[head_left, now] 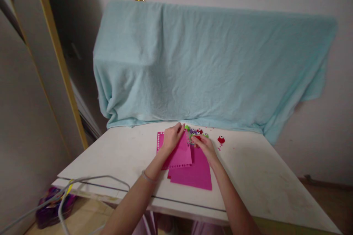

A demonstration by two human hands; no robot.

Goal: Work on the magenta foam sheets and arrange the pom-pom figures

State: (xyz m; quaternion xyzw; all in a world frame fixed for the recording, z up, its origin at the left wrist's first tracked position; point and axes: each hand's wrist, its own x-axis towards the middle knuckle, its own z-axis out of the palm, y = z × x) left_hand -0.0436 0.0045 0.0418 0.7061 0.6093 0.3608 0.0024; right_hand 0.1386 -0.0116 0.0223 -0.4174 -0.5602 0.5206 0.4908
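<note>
A bright pink sheet (pixel 180 154) with rows of holes along its edges lies under my left hand (pixel 173 136), whose fingers are closed at its top right corner. Beneath it, another pink sheet (pixel 193 174) without visible holes lies at an angle. My right hand (pixel 205 146) has its fingers closed on a small red piece (pixel 196 137), partly covered by the fingers, just right of the holed sheet. Behind that hand cluster several small green, purple and red pieces with googly eyes (pixel 193 131). What they are made of is too small to tell.
A red piece with an eye (pixel 221 139) sits apart at the right, near tiny pink bits (pixel 220 147). A light blue cloth (pixel 206 69) hangs behind the white table (pixel 261 183). Grey cables (pixel 102 177) cross its front left edge, above a purple bag-like object (pixel 53 209) below.
</note>
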